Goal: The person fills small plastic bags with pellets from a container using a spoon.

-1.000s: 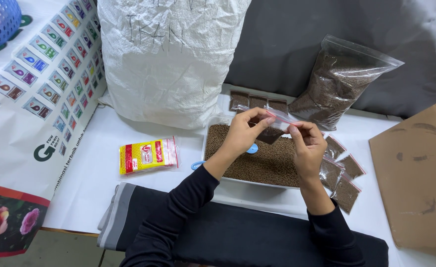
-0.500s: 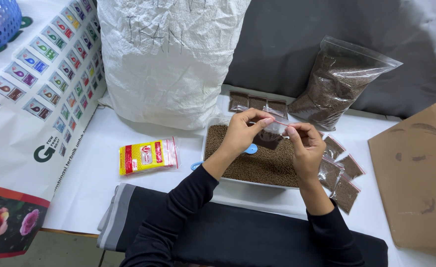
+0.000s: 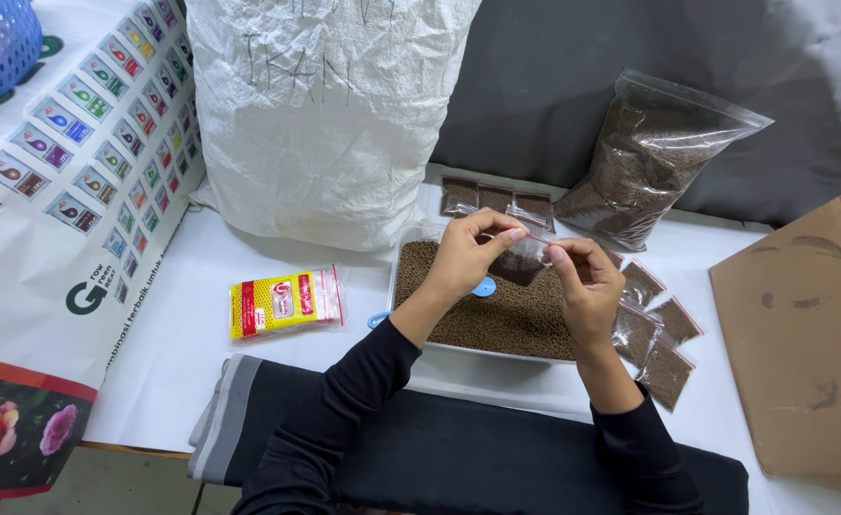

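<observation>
Small packing workspace: bulk sack (image 3: 330, 114), pellet tray (image 3: 497, 315), filled sachets (image 3: 654, 324).

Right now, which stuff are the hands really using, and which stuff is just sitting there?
In use: left hand, right hand, small clear zip bag pinched between both, tray of brown pellets.

Lying about: white woven sack, big pellet bag, yellow packet, filled little bags, cardboard.

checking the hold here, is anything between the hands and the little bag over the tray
Nothing visible. Both hands already pinch the small bag at its top edge: left hand on one end, right hand on the other. It hangs above the pellet tray, with only air beneath.
</observation>
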